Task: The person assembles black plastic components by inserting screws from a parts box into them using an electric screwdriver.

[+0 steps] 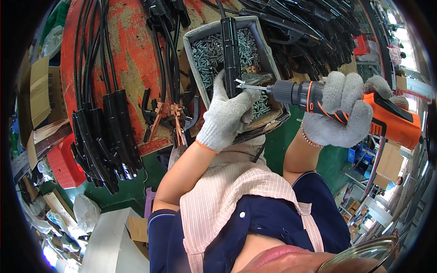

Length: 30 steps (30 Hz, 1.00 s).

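My left hand (229,111), in a grey knit glove, is closed around the lower end of a black ribbed handle (231,50) with a cable at its top. The handle lies over a grey bin (189,51) full of small silver screws (207,61). In my right hand (339,120), also gloved, is an orange and black power screwdriver (391,119), held level. Its long bit (255,86) points left at the handle, and a small screw (239,83) shows at the tip. Whether the screw touches the handle I cannot tell. A few copper-coloured pieces (251,69) sit inside the bin.
Black clamp-like parts with cables (105,132) hang over the near left edge of the worn red table (125,59). Copper-jawed clamps (176,113) lie left of the bin. More black handles (300,27) are piled at the far right. A red stool (65,161) stands at the left.
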Motion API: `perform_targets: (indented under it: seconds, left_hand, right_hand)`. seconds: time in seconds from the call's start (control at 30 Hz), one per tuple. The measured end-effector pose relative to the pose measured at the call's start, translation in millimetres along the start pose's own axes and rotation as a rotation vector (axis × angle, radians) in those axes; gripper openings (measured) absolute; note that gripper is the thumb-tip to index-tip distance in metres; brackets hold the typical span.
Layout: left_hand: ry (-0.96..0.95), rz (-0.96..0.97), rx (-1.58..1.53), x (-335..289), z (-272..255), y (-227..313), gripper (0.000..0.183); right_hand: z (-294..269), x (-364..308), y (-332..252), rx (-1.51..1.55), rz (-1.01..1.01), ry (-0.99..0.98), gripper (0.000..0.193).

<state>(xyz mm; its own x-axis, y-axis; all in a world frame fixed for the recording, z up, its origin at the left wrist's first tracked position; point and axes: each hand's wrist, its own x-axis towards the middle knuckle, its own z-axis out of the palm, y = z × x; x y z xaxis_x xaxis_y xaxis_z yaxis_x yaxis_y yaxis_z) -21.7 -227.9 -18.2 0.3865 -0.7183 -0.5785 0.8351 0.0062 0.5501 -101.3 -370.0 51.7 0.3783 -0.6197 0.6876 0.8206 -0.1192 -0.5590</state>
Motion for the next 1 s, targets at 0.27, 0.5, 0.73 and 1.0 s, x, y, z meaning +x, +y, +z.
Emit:
perform_targets:
  seconds: [0.27,0.5,0.73,1.0]
  left_hand:
    - [0.008,0.013,0.002,1.7,1.0,2.4,0.06]
    - [0.014,0.03,0.009,1.2,3.4,1.4,0.064]
    - [0.083,-0.026,0.112,0.4,6.5,4.8,0.071]
    - [0.054,-0.006,0.048,8.7,0.8,-3.2,0.085]
  right_hand:
    - [5.5,3.4,4.3,0.043,0.053,-0.105,0.056]
    - [14.5,1.6,-5.5,-0.061,0.163,-0.03,0.052]
    - [24.6,8.0,1.3,-0.098,0.169,-0.02,0.052]
    - [40.9,14.7,15.4,-0.192,0.208,-0.043,0.043]
